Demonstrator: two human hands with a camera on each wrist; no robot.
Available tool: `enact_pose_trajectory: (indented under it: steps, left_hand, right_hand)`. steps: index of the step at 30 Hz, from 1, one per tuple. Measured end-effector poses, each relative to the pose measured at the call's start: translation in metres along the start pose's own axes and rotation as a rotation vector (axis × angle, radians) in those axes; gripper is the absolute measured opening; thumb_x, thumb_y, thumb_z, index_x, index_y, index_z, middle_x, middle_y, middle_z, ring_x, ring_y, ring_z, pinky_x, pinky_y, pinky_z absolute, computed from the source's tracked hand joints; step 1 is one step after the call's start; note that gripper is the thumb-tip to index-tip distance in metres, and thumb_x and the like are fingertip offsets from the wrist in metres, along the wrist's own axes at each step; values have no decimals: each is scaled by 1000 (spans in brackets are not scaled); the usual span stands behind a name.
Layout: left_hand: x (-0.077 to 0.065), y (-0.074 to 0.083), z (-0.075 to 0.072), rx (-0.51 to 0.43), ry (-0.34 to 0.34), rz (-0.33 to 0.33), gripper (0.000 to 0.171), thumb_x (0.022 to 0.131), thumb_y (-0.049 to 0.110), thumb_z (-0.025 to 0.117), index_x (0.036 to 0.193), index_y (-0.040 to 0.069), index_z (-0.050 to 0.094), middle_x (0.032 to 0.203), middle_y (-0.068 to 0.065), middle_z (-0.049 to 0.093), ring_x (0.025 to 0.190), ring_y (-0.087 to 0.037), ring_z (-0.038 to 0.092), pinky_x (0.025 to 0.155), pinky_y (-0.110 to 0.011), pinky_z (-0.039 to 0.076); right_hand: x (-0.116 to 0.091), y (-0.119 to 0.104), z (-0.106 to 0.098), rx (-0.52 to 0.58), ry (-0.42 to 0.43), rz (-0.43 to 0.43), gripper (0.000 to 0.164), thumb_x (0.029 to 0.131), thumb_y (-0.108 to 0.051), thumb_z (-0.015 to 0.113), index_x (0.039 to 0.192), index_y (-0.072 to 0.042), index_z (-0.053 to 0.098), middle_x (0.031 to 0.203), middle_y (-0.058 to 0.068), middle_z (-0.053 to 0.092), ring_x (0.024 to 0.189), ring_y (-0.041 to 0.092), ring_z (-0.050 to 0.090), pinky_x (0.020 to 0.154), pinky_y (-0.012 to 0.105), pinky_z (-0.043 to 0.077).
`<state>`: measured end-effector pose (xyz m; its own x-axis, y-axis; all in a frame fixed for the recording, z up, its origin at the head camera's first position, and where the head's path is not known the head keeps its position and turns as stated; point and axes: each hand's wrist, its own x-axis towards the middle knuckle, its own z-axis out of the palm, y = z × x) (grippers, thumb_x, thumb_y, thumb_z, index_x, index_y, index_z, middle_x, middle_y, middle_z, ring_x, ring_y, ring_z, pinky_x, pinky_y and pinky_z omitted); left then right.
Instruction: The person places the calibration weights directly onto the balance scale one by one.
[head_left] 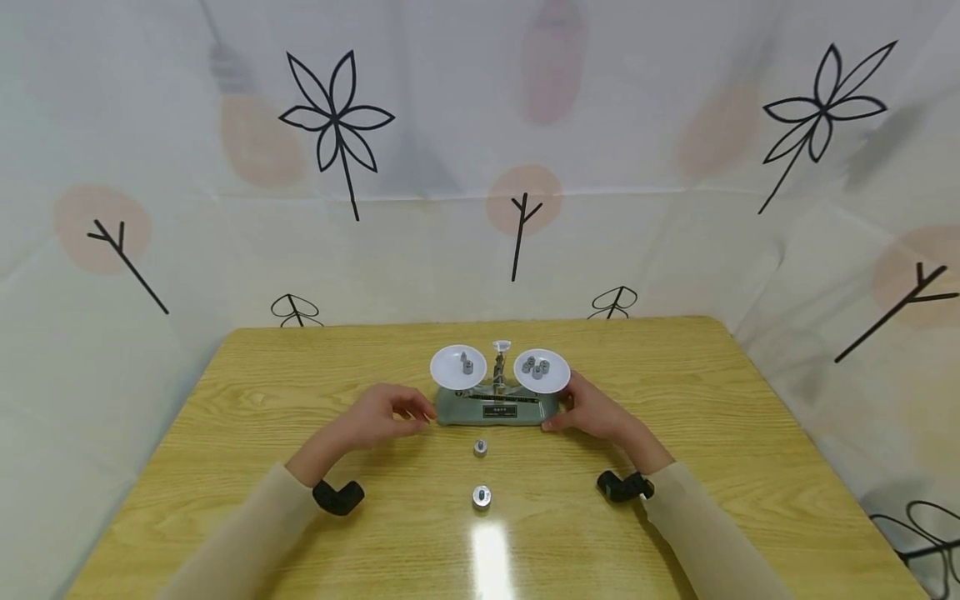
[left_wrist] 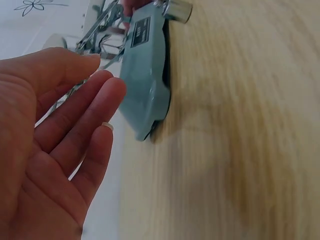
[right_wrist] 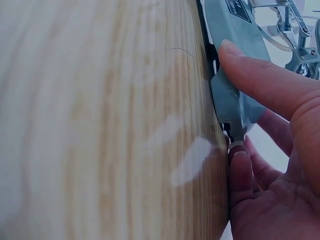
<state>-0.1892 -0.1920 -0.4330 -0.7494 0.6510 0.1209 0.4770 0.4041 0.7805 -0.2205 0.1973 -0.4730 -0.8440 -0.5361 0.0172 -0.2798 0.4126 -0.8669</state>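
A green balance scale (head_left: 459, 408) with two white pans stands on the wooden table. Small grey metal weights (head_left: 468, 367) lie in its left pan (head_left: 446, 377), and several more weights (head_left: 537, 372) sit in the right pan (head_left: 556, 381). My right hand (head_left: 597, 414) grips the right end of the base, thumb (right_wrist: 260, 75) on its front and the other fingers around the end and behind. Beside the left end, my left hand (head_left: 382, 414) hovers with relaxed, slightly bent fingers (left_wrist: 95, 110) and holds nothing.
Two loose metal weights stand in front of the scale, a smaller one (head_left: 480, 447) near the base and a larger one (head_left: 482, 497) closer to me. A patterned cloth (head_left: 435, 267) hangs behind the table's back edge. Glare shines on the table (head_left: 405, 517) in front.
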Motion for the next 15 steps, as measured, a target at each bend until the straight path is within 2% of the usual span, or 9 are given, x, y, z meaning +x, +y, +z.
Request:
enact_pose_trajectory:
  steps: [4, 10, 15]
  left_hand:
    - [1, 1, 12, -44, -21, -22, 16, 92, 9, 71, 108, 7, 74, 101, -4, 73, 90, -11, 66, 79, -31, 54]
    - [4, 2, 29, -77, -15, 19, 18, 91, 6, 71, 110, 5, 73, 102, -6, 73, 92, -12, 66, 79, -32, 53]
    - [8, 2, 43, -85, -11, 15, 20, 91, 10, 73, 110, 7, 73, 103, -3, 73, 94, -12, 65, 80, -30, 53]
  right_hand:
    - [1, -1, 1, 16, -2, -10, 90, 77, -9, 86, 150, -6, 33, 141, 15, 46, 125, 34, 47, 104, 55, 39]
    - [0, -2, 2, -1, -1, -40, 88, 80, -10, 85, 149, -3, 32, 139, 19, 45, 120, 36, 48, 99, 56, 41]
    - [0, -1, 1, -7, 9, -16, 89, 79, -10, 86, 150, -5, 32, 140, 18, 45, 122, 35, 48, 101, 56, 41]
